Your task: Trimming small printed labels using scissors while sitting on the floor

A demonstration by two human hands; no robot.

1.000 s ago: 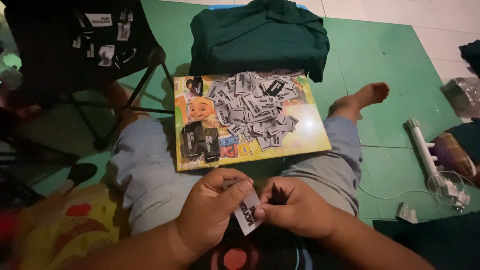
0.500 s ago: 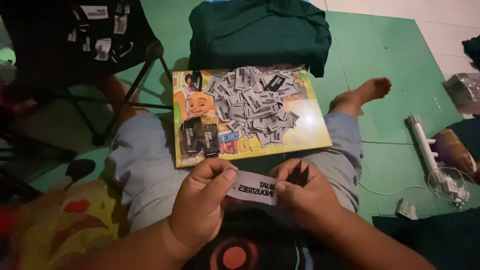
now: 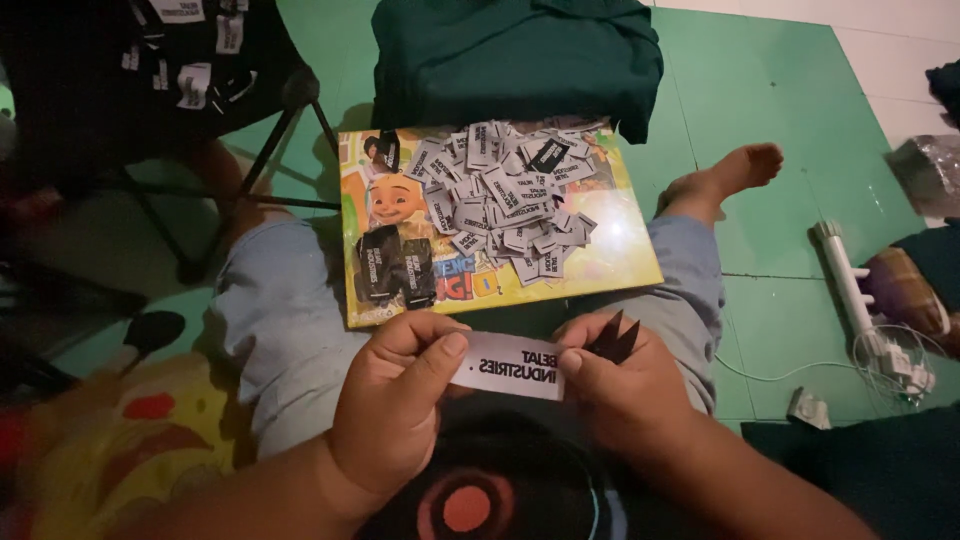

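White label (image 3: 518,366) with black lettering, stretched flat between both hands. Black strips (image 3: 612,340) poke up at the right hand (image 3: 625,395). On the lap, a yellow board (image 3: 620,250) with a bright cartoon print, orange and green showing. A heap of grey-white labels (image 3: 505,205) covers its middle, two black stacks (image 3: 397,265) sit at its near left corner. Dark green cloth (image 3: 515,55) beyond the far edge. Green floor (image 3: 780,120), pale blue trousers (image 3: 275,320), white power strip (image 3: 850,290).
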